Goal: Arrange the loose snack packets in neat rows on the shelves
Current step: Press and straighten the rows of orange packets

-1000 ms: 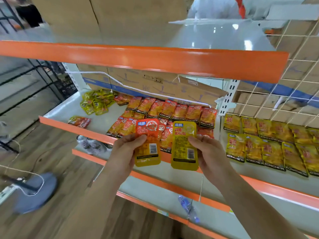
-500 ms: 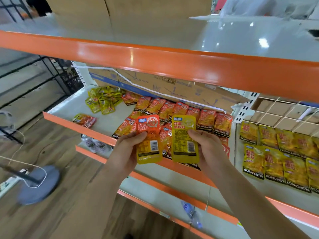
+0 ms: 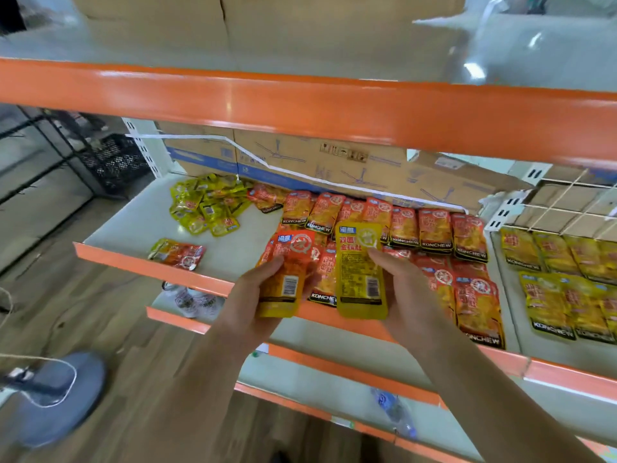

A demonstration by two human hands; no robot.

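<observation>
Two packets up, one to each hand? (operator)

Yes. Your left hand (image 3: pixel 253 295) pinches the orange packet (image 3: pixel 287 275): thumb across its front left side, fingers curled behind, barcode side facing you. Your right hand (image 3: pixel 410 289) grips the yellow packet (image 3: pixel 360 272) the same way, thumb on its front right side, fingers behind. (notes)

Where are they? (operator)

Both upright, side by side, nearly touching. You hold them in front of the middle shelf (image 3: pixel 150 262), over the orange rows (image 3: pixel 400 222) that lie along its back and right part. (notes)

Loose stock? (operator)

At the back left of that shelf, a heap of yellow packets (image 3: pixel 207 205), untidy. Near the front left edge, a small clump of orange ones (image 3: pixel 178 253), well apart from the rows. In the bay to your right, yellow rows (image 3: pixel 561 279) lie flat. Behind the orange rows stands a cardboard carton (image 3: pixel 334 162). (notes)
</observation>
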